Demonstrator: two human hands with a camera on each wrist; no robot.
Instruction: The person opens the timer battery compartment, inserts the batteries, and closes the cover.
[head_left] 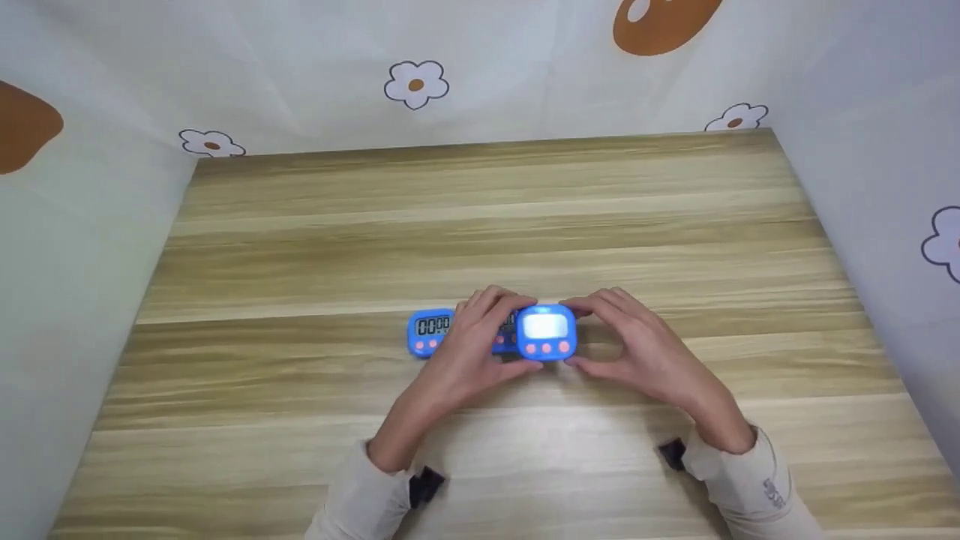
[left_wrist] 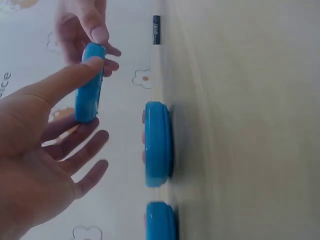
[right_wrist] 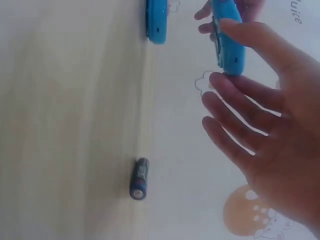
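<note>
A blue digital timer (head_left: pixel 546 346) with pink buttons is held up above the table, its screen washed out by glare. My left hand (head_left: pixel 469 341) pinches its left side between thumb and fingers. On the opposite side, my right hand (head_left: pixel 649 349) grips it the same way, as the right wrist view shows with the thumb on the timer (right_wrist: pixel 233 52). Two more blue timers lie below: a left one (head_left: pixel 429 345) reading zeros, and another (left_wrist: pixel 157 145) partly hidden by my left hand in the head view. A dark battery (right_wrist: pixel 140 179) lies on the table; the head view does not show it.
The wood-grain table (head_left: pixel 480 217) is bounded by pale cloth walls (head_left: pixel 315 75) with flower prints at the back and sides. A black wrist piece (head_left: pixel 426 486) sits by the left sleeve, another (head_left: pixel 673 454) by the right sleeve.
</note>
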